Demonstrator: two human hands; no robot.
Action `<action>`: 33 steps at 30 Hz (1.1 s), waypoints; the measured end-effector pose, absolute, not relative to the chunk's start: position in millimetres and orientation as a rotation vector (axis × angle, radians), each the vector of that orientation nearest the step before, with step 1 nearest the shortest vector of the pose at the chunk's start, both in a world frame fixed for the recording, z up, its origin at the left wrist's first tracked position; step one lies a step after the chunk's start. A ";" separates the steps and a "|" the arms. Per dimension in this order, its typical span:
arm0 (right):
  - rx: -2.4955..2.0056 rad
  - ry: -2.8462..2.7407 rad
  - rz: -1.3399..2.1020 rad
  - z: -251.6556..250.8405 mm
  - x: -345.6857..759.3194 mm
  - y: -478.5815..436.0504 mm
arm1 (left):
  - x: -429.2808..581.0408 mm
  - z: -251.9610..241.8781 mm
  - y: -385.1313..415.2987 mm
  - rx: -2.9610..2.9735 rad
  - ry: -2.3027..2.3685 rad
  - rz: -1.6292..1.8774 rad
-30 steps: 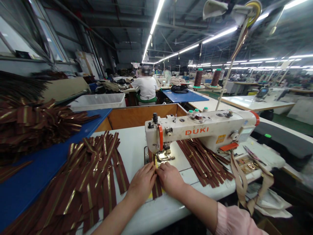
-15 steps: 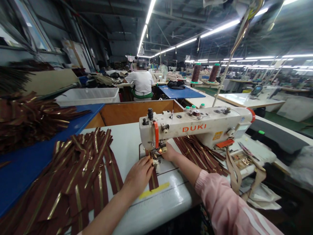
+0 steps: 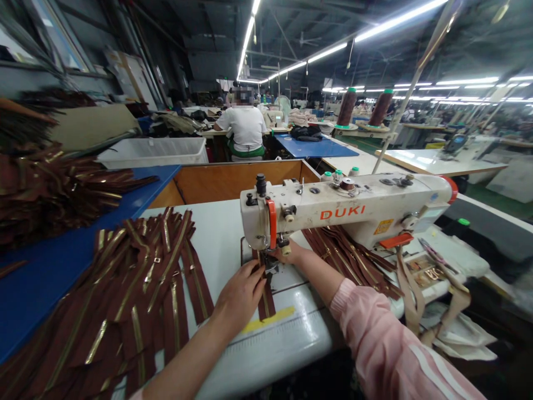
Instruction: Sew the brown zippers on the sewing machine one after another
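A brown zipper [image 3: 265, 300] with metal teeth lies lengthwise beneath the needle area of a white sewing machine [image 3: 308, 214] marked DUKI. My left hand [image 3: 244, 289] is at its left edge, with bent fingers close together and the fingertips gripping the tape just in front of the presser foot. Behind the needle, my right hand [image 3: 291, 253] reaches in from the right. The machine head and foot hide its fingertips, so its hold cannot be made out. A loose pile of brown zippers [image 3: 137, 289] spreads left of my left hand. More zippers [image 3: 350, 258] lie under the machine arm.
A blue table [image 3: 50, 289] at left carries a big heap of zippers [image 3: 62, 189]. Right of the machine are a small parts tray [image 3: 425, 273], scissors [image 3: 435, 253] and beige strips [image 3: 410, 289]. Thread cones [image 3: 346, 108] stand behind. A person [image 3: 244, 128] sits ahead.
The view has shifted slightly, so the machine appears further right. My left fingers have loosened a little from their tighter pinch by the needle. Both hands stay at the zipper.
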State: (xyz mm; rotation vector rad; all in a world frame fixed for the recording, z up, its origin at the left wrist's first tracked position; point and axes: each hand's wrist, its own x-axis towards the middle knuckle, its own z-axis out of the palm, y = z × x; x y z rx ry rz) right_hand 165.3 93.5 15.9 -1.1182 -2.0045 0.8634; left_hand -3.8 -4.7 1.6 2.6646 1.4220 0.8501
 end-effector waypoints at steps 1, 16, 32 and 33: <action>-1.106 -2.015 0.872 15.9 165.2 94.2 | -3.8 0.9 -5.6 2.663 1.418 0.849; -1.016 -2.006 0.931 29.2 172.1 85.0 | 0.5 -1.8 -1.9 2.732 1.343 0.764; -1.001 -1.971 0.890 23.8 170.5 88.5 | 2.2 -0.6 -1.2 2.792 1.344 0.763; -0.997 -1.971 0.892 23.6 170.5 88.6 | 2.2 -0.4 -1.2 2.792 1.343 0.763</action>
